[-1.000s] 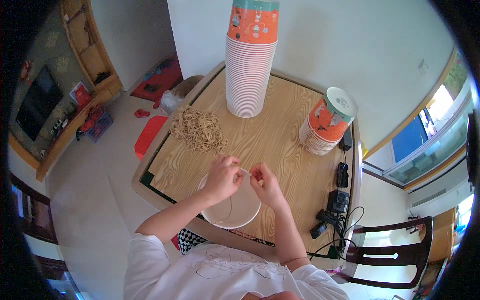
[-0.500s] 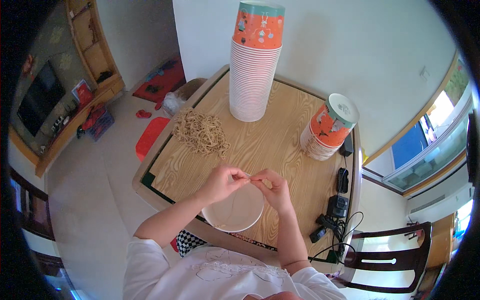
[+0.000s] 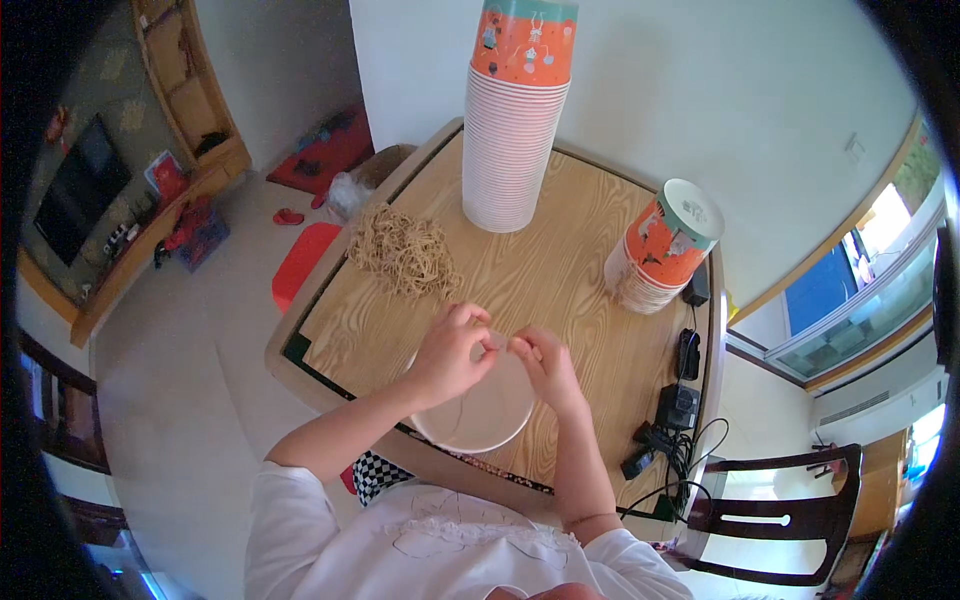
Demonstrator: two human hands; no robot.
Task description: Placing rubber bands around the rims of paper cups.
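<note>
A: What is held by the left hand point(image 3: 450, 355) and right hand point(image 3: 540, 362)?

B: A rubber band point(image 3: 497, 345), barely visible, is pinched between narrowly closed fingers of both, above a white lid point(image 3: 480, 415) on the worktop point(image 3: 560, 270).

A: What lies nearby?

B: A rubber band heap point(image 3: 405, 255) and two cup stacks.

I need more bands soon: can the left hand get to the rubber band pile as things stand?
Probably yes. The left hand is over the white bowl, and the rubber band pile lies ahead and to its left with only bare table between. The tall cup stack stands off to the right, out of the way.
</note>
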